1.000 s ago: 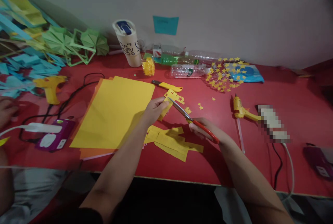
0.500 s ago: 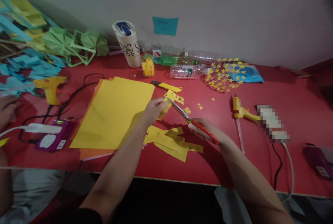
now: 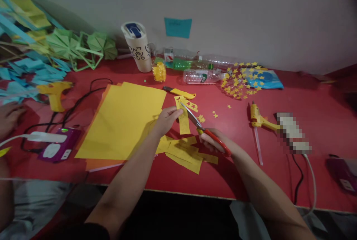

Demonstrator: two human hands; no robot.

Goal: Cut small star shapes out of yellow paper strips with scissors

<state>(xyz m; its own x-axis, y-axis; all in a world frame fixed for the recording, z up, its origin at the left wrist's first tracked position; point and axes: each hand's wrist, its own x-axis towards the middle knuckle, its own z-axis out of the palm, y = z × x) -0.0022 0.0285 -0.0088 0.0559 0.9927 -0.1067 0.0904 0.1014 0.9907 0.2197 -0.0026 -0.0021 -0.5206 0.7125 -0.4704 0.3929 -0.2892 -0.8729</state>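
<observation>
Between thumb and fingers my left hand point(image 3: 169, 120) pinches a yellow paper strip point(image 3: 184, 123), which hangs downward with a cut-out near its top. My right hand point(image 3: 213, 141) is closed round the red handles of a pair of scissors point(image 3: 196, 120). The blade tips meet the upper part of the strip. Behind it lies a strip with star-shaped holes point(image 3: 192, 105). Small yellow paper stars point(image 3: 201, 118) rest close to the blades. Loose yellow paper pieces point(image 3: 184, 154) overlap on the table below my hands.
Yellow paper sheets point(image 3: 122, 121) lie at left. A yellow box cutter point(image 3: 182, 92) is behind my hands, plastic bottles point(image 3: 202, 76) and a tumbler point(image 3: 138, 48) farther back. Glue guns point(image 3: 259, 118) flank both sides. A co-worker's hand point(image 3: 9, 117) is at far left.
The strip in my left hand has turned to hang more upright, showing more of its length. My right hand and the scissors have shifted slightly left.
</observation>
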